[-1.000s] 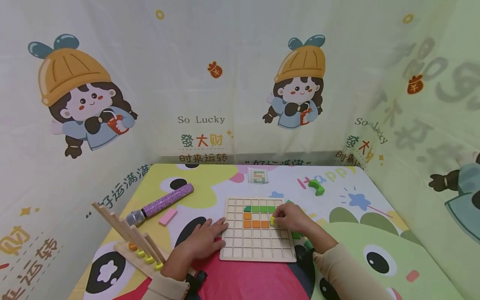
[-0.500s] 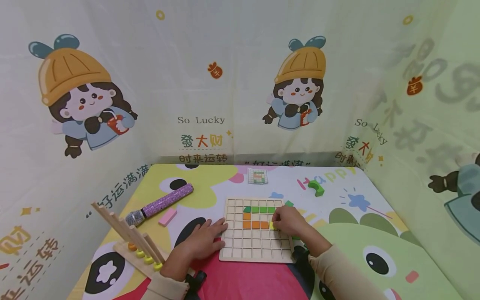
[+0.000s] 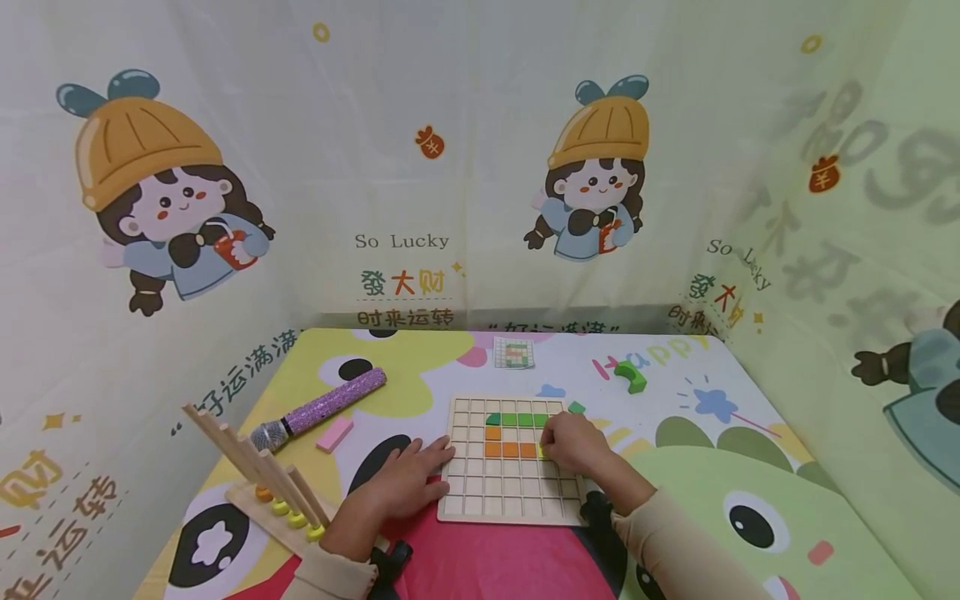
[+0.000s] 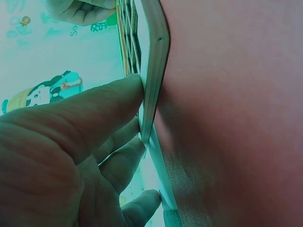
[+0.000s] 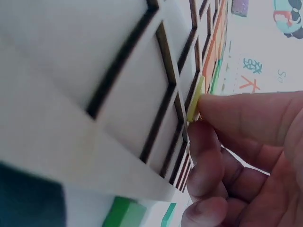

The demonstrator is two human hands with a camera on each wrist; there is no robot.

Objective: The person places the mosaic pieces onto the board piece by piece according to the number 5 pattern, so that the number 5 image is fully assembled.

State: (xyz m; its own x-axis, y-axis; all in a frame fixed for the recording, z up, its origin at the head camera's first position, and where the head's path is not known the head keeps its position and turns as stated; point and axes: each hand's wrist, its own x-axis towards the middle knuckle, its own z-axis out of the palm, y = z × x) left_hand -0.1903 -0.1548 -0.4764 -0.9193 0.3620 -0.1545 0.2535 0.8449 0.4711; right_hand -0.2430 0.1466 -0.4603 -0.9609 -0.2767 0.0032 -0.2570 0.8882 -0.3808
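A wooden grid board (image 3: 487, 503) lies on the table, holding a row of green pieces (image 3: 517, 419) and several orange squares (image 3: 511, 450). My right hand (image 3: 577, 446) pinches a small yellow block (image 5: 195, 100) between thumb and curled index finger. In the right wrist view that block sits in a grid cell at the end of the orange row. My left hand (image 3: 408, 475) rests with outstretched fingers against the board's left edge. The left wrist view shows its thumb (image 4: 118, 97) touching the board's side. In the head view, the right hand covers most of the yellow block.
A purple glittery microphone (image 3: 330, 404) and a pink block (image 3: 334, 435) lie to the left, above a wooden peg stand (image 3: 281, 508) with rings. A patterned card (image 3: 514, 353) lies behind the board. A green arch block (image 3: 632, 377) is at the back right.
My right hand has shifted slightly left and lowered over the yellow block, which now sits in line with the orange row. The left hand stays in place.
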